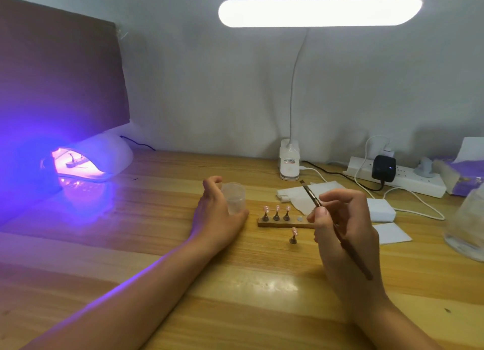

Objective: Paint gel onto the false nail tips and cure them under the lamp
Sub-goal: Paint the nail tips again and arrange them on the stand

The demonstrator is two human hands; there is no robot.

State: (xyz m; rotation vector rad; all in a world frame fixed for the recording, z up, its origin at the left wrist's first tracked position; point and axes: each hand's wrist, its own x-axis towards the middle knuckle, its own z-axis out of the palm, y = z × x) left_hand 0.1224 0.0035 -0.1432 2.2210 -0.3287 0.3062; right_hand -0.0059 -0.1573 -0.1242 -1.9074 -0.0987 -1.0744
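off the left end of the holder (281,223), left fingers (212,182) round cup (234,197); right fingers (337,196) pinching brush (311,195)

A wooden holder (284,224) on the counter (157,245) carries three nail tips (277,208) on stands; a fourth tip (293,230) stands just in front of it. Left of the holder the left hand (217,214) grips a clear cup (234,196); right of it the right hand (343,229) pinches a brush (311,196).
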